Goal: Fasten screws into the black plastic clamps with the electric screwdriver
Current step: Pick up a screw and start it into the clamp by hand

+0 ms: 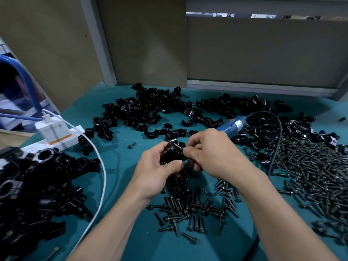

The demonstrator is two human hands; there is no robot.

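Observation:
My left hand (156, 172) grips a black plastic clamp (172, 152) above the green table. My right hand (209, 151) pinches at the clamp's right side with thumb and forefinger; what sits between the fingertips is hidden. The blue electric screwdriver (232, 125) lies on the table just behind my right hand, its black cord (276, 140) curving to the right. Loose black screws (190, 210) are scattered below my hands, and a larger heap of screws (320, 176) lies to the right.
Loose clamp halves (150, 106) are piled at the back of the green table (122, 162). Assembled clamps (37, 189) are heaped at the left. A white power strip with a charger (54, 129) and white cable (102, 178) lies at left. Panels rise behind.

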